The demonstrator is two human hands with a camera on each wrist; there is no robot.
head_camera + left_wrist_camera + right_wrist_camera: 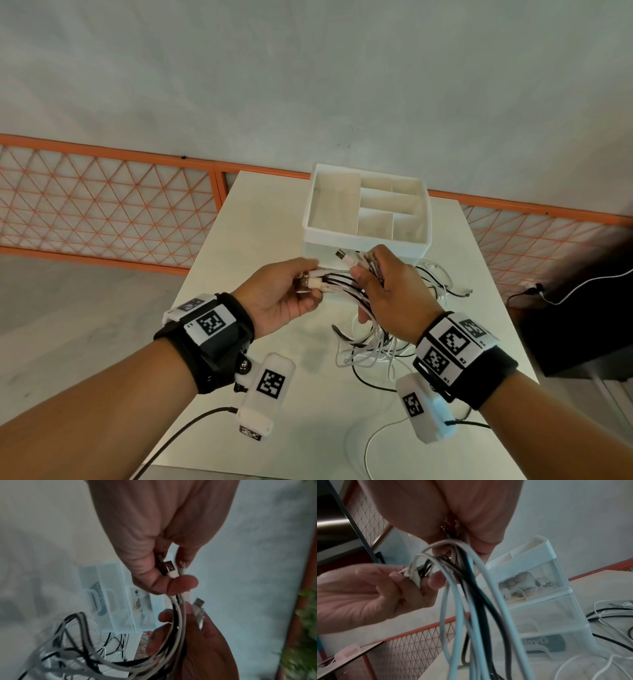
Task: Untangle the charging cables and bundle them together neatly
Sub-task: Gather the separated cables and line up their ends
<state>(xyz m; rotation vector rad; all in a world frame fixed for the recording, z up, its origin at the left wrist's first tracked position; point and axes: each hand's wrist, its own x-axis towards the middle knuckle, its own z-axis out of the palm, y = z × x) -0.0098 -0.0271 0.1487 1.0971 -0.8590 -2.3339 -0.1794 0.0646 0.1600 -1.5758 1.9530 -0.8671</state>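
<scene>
Several white and black charging cables (342, 281) run between both hands above the white table (260, 240). My left hand (291, 291) pinches a cluster of USB plug ends (169, 566) between thumb and fingers. My right hand (387, 284) grips the same bundle a little further along, with more plugs (346, 256) sticking up past its fingers. From the right hand the cables (471, 608) hang down in loops to a loose tangle (370, 346) on the table. In the left wrist view the right hand (197, 642) sits below the left thumb.
A white drawer organiser (368, 209) with open top compartments stands just behind the hands; small items show in its clear drawers (527, 584). More cable loops (442, 284) lie to its right. An orange mesh fence (102, 205) runs behind the table. A dark box (582, 325) sits at right.
</scene>
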